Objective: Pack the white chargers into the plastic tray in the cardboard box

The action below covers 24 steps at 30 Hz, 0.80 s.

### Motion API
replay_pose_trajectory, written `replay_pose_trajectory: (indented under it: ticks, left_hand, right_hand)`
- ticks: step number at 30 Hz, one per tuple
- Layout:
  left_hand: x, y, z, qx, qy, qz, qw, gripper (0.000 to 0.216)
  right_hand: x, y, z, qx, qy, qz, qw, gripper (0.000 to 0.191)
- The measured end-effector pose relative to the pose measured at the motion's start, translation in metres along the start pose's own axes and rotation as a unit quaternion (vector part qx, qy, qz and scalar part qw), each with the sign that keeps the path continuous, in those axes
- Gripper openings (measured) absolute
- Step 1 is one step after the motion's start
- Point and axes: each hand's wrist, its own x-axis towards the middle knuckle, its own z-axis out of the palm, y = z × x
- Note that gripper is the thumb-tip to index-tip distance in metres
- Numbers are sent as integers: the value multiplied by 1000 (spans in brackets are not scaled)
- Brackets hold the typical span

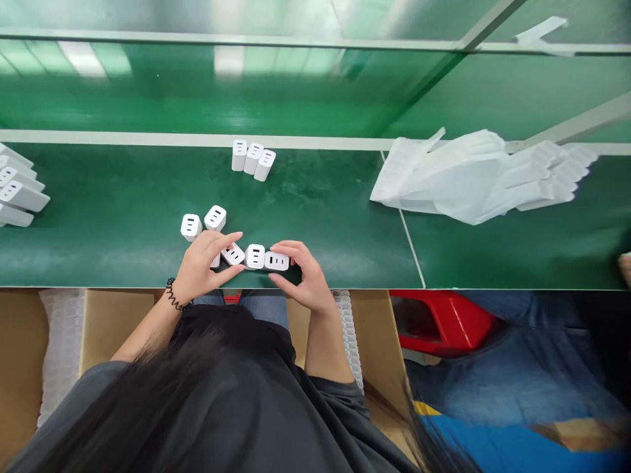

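Observation:
Several white USB chargers stand near the front edge of the green table, their port faces up. My left hand (201,263), thumb and forefinger spread apart, reaches around a tilted charger (233,255) and partly covers another beside it. An upright charger (255,256) stands between my two hands. At the right end of this row, my right hand (306,274) has its fingers and thumb around a sideways-turned charger (277,261). Just beyond my left hand are two loose chargers, one at left (190,226) and one at right (215,217).
Three chargers (254,157) stand together at the table's back edge. More chargers (20,190) lie at far left. White plastic bags or gloves (473,174) lie at right. Cardboard boxes (118,315) and a red stool (448,322) are below the edge; a person sits at right.

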Motion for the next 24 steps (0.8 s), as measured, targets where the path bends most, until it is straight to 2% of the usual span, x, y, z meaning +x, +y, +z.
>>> replay_pose_trajectory:
  ticks: [3,6,10,16,21,24]
  left_hand:
    - [0,1,-3,-47,-5,-17,999,52]
    - [-1,1,-4,-78,-15,-24,997,55]
    - [-2,-3,-3,-99,-37,-16,994,67]
    - [-3,-11,-4,-168,-60,-34,983,80]
    - [-11,-18,-14,-262,-95,-82,957,91]
    - [-12,-19,-14,-242,-122,-99,958,92]
  right_hand:
    - [-1,-1,5,-9,53,26,998,28]
    - [-3,1,12,-25,85,46,995,40]
    - [-5,4,9,31,18,24,999,67]
    - [6,3,-4,72,-84,16,994,65]
    - [15,6,0,98,-94,33,990,71]
    - [14,11,3,109,-100,28,989,75]
